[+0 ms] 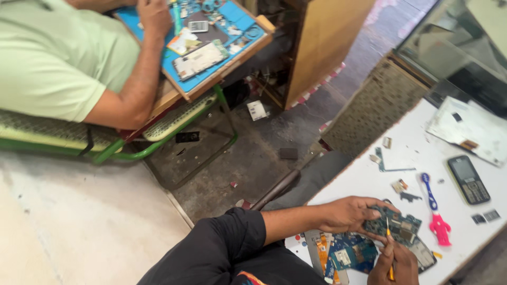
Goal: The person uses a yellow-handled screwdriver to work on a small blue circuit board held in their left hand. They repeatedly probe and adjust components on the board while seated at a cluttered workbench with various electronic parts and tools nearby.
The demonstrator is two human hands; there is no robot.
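My left hand [351,213] grips a green circuit board [400,224] just above the near edge of the white table [417,153]. Below it, my right hand [395,265] pinches a thin screwdriver with a yellow shaft [388,236], whose tip rests on the board. A black sleeve covers my left upper arm. Several more blue and green boards [351,254] lie under and beside my hands.
On the table lie a pink and blue brush [434,210], a black keypad phone [468,180], small loose parts [400,186] and a white flat panel [470,128]. At the upper left a person in a green shirt [58,58] works over a blue mat [240,24] with phone parts.
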